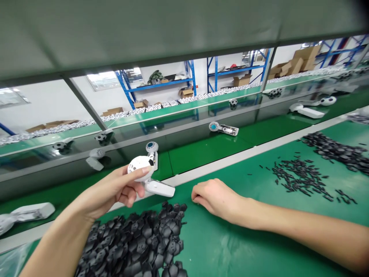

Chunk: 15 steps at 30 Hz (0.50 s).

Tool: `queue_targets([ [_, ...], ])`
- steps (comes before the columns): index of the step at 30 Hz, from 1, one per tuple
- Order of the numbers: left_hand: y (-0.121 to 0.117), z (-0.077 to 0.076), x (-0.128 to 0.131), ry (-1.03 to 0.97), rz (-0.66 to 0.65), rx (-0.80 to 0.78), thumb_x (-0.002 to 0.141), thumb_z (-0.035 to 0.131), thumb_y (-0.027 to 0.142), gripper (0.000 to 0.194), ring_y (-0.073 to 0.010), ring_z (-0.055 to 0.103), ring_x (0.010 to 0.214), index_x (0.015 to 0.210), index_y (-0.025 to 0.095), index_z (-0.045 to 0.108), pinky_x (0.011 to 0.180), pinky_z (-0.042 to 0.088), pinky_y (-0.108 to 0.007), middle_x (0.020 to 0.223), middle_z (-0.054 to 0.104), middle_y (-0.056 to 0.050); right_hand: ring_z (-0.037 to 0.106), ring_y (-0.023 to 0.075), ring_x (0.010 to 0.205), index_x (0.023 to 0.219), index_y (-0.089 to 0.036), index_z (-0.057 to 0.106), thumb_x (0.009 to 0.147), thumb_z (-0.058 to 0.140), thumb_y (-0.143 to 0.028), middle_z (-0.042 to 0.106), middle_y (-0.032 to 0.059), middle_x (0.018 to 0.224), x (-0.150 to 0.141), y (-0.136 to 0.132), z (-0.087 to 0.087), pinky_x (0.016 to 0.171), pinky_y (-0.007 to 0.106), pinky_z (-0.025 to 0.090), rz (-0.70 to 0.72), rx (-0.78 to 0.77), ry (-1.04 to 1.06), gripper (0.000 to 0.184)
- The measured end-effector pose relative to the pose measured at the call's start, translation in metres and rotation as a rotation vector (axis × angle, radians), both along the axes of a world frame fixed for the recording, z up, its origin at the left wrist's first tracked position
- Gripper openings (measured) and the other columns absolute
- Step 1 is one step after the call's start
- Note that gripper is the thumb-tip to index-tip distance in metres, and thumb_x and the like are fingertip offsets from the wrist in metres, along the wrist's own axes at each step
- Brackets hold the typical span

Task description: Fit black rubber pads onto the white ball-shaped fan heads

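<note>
My left hand (115,190) is raised above the green bench and is closed on a white plastic device (144,173) with a round ball-shaped head and a flat white arm that sticks out to the right. Just below it lies a heap of black hexagonal plastic pieces (138,242). My right hand (213,197) rests knuckles-up on the green mat (230,246) near the bench's far edge. Its fingers are curled down onto the mat, and whether they pinch anything is hidden.
A green conveyor belt (201,148) runs behind the bench and carries more white devices (223,129) (311,107) (25,213). Small black pins (300,179) and another pile of black pieces (337,150) lie on the right. Blue shelving with cardboard boxes stands at the back.
</note>
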State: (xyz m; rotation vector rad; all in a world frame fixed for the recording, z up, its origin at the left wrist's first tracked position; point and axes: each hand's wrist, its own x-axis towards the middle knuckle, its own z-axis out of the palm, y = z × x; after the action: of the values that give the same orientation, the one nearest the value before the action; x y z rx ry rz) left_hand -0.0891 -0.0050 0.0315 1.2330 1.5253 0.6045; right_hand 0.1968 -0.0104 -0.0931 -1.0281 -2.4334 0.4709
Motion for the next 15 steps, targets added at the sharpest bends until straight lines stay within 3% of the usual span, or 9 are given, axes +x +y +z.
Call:
queue_targets([
  [2, 0.0, 0.002, 0.002, -0.017, 0.015, -0.038, 0.056, 0.096, 0.075, 0.073, -0.0104, 0.06, 0.052, 0.085, 0.018, 0.06, 0.048, 0.052, -0.016, 0.072, 0.074, -0.007, 0.066, 0.0157, 0.066, 0.084, -0.018, 0.074, 0.093, 0.074, -0.004, 0.074, 0.0014, 0.079, 0.001, 0.001, 0.002, 0.062, 0.026, 0.04, 0.021, 0.056, 0.055, 0.017],
  [4, -0.002, 0.003, 0.004, -0.017, 0.037, -0.049, 0.053, 0.099, 0.073, 0.076, -0.0127, 0.066, 0.057, 0.091, 0.018, 0.061, 0.053, 0.058, -0.018, 0.077, 0.077, -0.009, 0.069, 0.0161, 0.074, 0.089, -0.018, 0.075, 0.096, 0.074, -0.007, 0.076, 0.0024, 0.089, 0.001, 0.0, 0.009, 0.066, 0.025, 0.044, 0.052, 0.13, 0.123, 0.014],
  [6, -0.003, 0.003, 0.006, -0.019, 0.041, -0.048, 0.052, 0.099, 0.073, 0.078, -0.013, 0.067, 0.058, 0.093, 0.018, 0.062, 0.054, 0.061, -0.018, 0.076, 0.078, -0.009, 0.07, 0.0175, 0.088, 0.097, -0.019, 0.076, 0.102, 0.072, -0.013, 0.076, 0.0053, 0.107, 0.002, -0.003, 0.019, 0.075, 0.027, 0.048, 0.077, 0.221, 0.21, 0.01],
  [8, -0.004, 0.002, 0.006, -0.017, 0.014, -0.048, 0.052, 0.099, 0.073, 0.078, -0.012, 0.065, 0.053, 0.09, 0.016, 0.063, 0.051, 0.059, -0.016, 0.072, 0.076, -0.008, 0.067, 0.0176, 0.091, 0.099, -0.02, 0.077, 0.108, 0.066, -0.019, 0.073, 0.007, 0.113, 0.003, -0.007, 0.031, 0.078, 0.03, 0.048, 0.108, 0.406, 0.335, 0.013],
  [12, -0.006, -0.003, 0.007, -0.038, -0.091, -0.048, 0.06, 0.097, 0.071, 0.072, -0.0112, 0.062, 0.046, 0.089, 0.017, 0.06, 0.044, 0.054, -0.015, 0.061, 0.071, -0.005, 0.06, 0.015, 0.073, 0.096, -0.017, 0.073, 0.113, 0.057, -0.018, 0.07, 0.0034, 0.085, 0.009, -0.012, 0.049, 0.067, 0.031, 0.043, 0.196, 0.817, 0.489, 0.024],
  [15, -0.006, -0.005, 0.009, -0.134, -0.16, -0.05, 0.067, 0.097, 0.063, 0.065, -0.0101, 0.06, 0.045, 0.097, 0.019, 0.06, 0.045, 0.055, -0.016, 0.065, 0.073, -0.004, 0.063, 0.0153, 0.071, 0.098, -0.014, 0.072, 0.11, 0.062, -0.013, 0.072, 0.0032, 0.081, 0.015, -0.014, 0.057, 0.064, 0.033, 0.043, 0.289, 0.894, 0.474, 0.016],
])
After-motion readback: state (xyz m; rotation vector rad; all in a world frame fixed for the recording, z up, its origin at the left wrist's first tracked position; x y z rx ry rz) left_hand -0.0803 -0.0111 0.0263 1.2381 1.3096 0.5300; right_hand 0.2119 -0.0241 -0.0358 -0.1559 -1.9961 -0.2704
